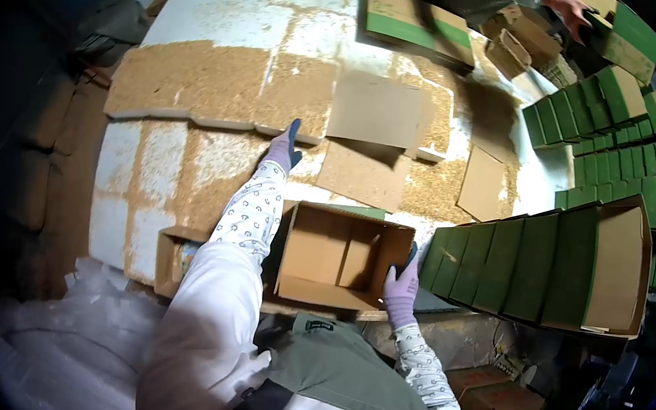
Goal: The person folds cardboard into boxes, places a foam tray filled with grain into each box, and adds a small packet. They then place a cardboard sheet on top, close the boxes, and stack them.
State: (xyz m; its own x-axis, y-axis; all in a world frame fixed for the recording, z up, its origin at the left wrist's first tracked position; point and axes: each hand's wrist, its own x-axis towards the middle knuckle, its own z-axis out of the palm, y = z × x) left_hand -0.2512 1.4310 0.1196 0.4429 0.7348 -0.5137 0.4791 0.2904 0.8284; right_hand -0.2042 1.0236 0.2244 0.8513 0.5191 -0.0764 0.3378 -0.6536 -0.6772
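An open-topped cardboard box (320, 292) stands at the table's near edge, its brown inside facing up. My right hand (401, 289), in a purple and dark blue glove, rests against the box's right side with the thumb apart from the fingers. My left hand (284, 149), gloved alike, reaches forward over the table, beside the near edge of a white block (224, 86) covered in brown crumbs; its fingers are apart and nothing shows in it. A flat cardboard sheet (374, 109) lies to the right of that hand, with a second piece (362, 174) just nearer to me.
Nested green boxes (501, 263) lean at the right, with more green stacks (626, 176) behind. A green-and-brown carton (419, 29) lies at the back. Another person's hand (571, 14) touches a green box (630, 41). A small box (170, 261) sits by my left arm.
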